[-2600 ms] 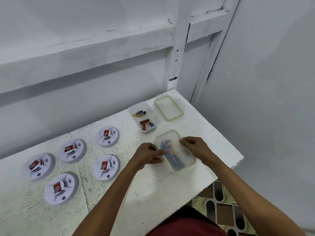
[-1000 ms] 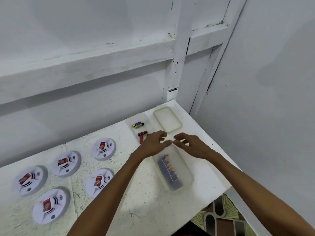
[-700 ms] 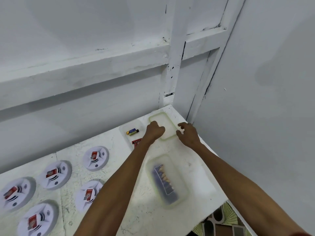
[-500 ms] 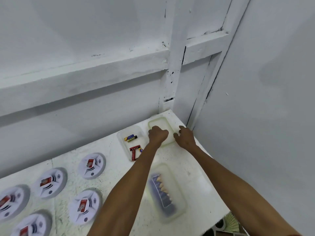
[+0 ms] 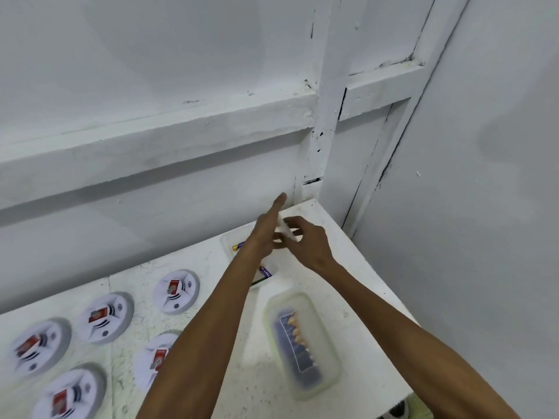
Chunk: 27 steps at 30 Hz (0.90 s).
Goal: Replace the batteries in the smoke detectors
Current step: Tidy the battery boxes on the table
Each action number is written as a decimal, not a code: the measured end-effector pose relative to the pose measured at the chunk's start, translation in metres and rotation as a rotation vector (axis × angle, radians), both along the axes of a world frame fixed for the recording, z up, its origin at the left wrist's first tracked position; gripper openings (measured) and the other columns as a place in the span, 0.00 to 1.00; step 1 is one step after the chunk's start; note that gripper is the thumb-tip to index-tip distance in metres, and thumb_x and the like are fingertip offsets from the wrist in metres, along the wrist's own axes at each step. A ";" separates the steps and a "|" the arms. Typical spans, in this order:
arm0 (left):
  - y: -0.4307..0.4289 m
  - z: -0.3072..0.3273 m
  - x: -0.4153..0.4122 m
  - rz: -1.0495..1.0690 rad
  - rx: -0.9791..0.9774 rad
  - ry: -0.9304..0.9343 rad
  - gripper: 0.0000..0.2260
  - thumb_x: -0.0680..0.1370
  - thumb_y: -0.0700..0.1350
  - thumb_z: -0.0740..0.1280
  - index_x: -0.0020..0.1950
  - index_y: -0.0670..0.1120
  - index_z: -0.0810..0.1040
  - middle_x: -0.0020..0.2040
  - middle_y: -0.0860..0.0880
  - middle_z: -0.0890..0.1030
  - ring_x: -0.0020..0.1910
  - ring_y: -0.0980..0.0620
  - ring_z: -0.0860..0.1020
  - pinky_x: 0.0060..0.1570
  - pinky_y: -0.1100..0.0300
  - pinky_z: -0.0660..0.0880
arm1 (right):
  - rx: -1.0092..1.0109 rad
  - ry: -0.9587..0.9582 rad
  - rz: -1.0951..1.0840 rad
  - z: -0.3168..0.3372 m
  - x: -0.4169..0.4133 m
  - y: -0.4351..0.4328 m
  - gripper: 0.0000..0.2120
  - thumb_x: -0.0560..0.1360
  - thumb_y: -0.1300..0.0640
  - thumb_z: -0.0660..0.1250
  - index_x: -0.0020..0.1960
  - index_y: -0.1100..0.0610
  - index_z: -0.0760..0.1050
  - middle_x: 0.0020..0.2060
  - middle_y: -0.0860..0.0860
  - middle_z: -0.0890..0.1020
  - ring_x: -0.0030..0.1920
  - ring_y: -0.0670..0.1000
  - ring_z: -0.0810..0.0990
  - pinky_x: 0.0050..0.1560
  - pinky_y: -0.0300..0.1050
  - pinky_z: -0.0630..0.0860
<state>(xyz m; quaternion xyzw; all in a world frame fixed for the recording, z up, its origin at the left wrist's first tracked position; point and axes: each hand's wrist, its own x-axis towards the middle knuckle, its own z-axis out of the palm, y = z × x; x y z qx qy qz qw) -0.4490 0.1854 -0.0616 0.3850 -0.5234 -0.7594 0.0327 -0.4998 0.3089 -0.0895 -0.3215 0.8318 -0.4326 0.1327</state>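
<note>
Showing, in descending order of size:

White painted table [image 5: 357, 267] butting into a corner of white walls [image 5: 151, 71].

Five round white smoke detectors [image 5: 176, 295] lying on the table's left part, each carrying a red label. The nearest one is sitting partly under the left forearm.

Closed translucent container [image 5: 320, 385] lying toward the front right edge, enclosing a row of batteries [image 5: 298, 340].

Open clear container [image 5: 225, 241] sitting farther back, partly hidden by the left arm.

Loose lid [image 5: 289, 232] being held raised and tilted on edge above the open container, between both hands.

Right hand [image 5: 311, 243] curling its fingers over the lid's far side.

Left hand [image 5: 266, 234] stretching its forefinger straight toward the wall, its lower fingers bending against the lid, somewhat blurred.

Two loose batteries lying in the open container: a yellow-ended battery [image 5: 239, 245] and a purple battery [image 5: 264, 271].
</note>
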 end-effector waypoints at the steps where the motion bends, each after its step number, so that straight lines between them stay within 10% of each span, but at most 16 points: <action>1: -0.007 -0.001 0.006 0.061 -0.020 0.027 0.18 0.78 0.55 0.72 0.45 0.38 0.81 0.39 0.40 0.84 0.43 0.42 0.83 0.48 0.49 0.81 | -0.007 0.007 0.066 0.003 0.007 -0.001 0.26 0.70 0.38 0.69 0.64 0.47 0.76 0.56 0.43 0.83 0.52 0.44 0.82 0.53 0.40 0.77; 7: -0.048 -0.012 0.060 0.219 -0.126 0.011 0.08 0.75 0.36 0.75 0.50 0.33 0.81 0.41 0.37 0.83 0.27 0.47 0.81 0.25 0.60 0.75 | 0.101 -0.215 0.204 -0.005 0.022 -0.011 0.37 0.70 0.27 0.62 0.74 0.43 0.65 0.72 0.47 0.70 0.71 0.50 0.67 0.71 0.51 0.65; 13: -0.050 -0.036 0.105 0.241 -0.227 -0.117 0.42 0.56 0.54 0.87 0.63 0.40 0.73 0.55 0.41 0.83 0.46 0.41 0.86 0.44 0.47 0.84 | 0.185 -0.221 0.023 -0.010 0.039 -0.019 0.31 0.74 0.37 0.69 0.70 0.52 0.70 0.62 0.52 0.78 0.59 0.52 0.77 0.56 0.43 0.72; 18: -0.035 -0.032 0.104 0.123 -0.805 -0.330 0.32 0.72 0.58 0.77 0.65 0.39 0.73 0.59 0.41 0.79 0.59 0.40 0.78 0.57 0.49 0.75 | 0.275 -0.179 -0.029 -0.013 0.043 -0.019 0.28 0.76 0.39 0.67 0.67 0.57 0.74 0.54 0.55 0.83 0.53 0.55 0.82 0.56 0.47 0.77; 22: -0.030 -0.037 0.112 0.083 -0.721 -0.419 0.30 0.77 0.61 0.68 0.65 0.35 0.73 0.63 0.36 0.76 0.63 0.36 0.76 0.60 0.49 0.73 | 0.148 -0.407 -0.098 -0.013 0.046 -0.012 0.23 0.74 0.40 0.70 0.60 0.56 0.77 0.50 0.54 0.82 0.43 0.54 0.83 0.46 0.51 0.84; 27: -0.030 -0.058 0.118 0.109 -0.586 -0.340 0.24 0.79 0.60 0.66 0.55 0.37 0.77 0.55 0.38 0.82 0.55 0.37 0.81 0.56 0.42 0.79 | 0.273 -0.220 -0.052 -0.014 0.047 -0.015 0.25 0.72 0.41 0.72 0.59 0.57 0.76 0.48 0.53 0.84 0.45 0.56 0.84 0.54 0.53 0.80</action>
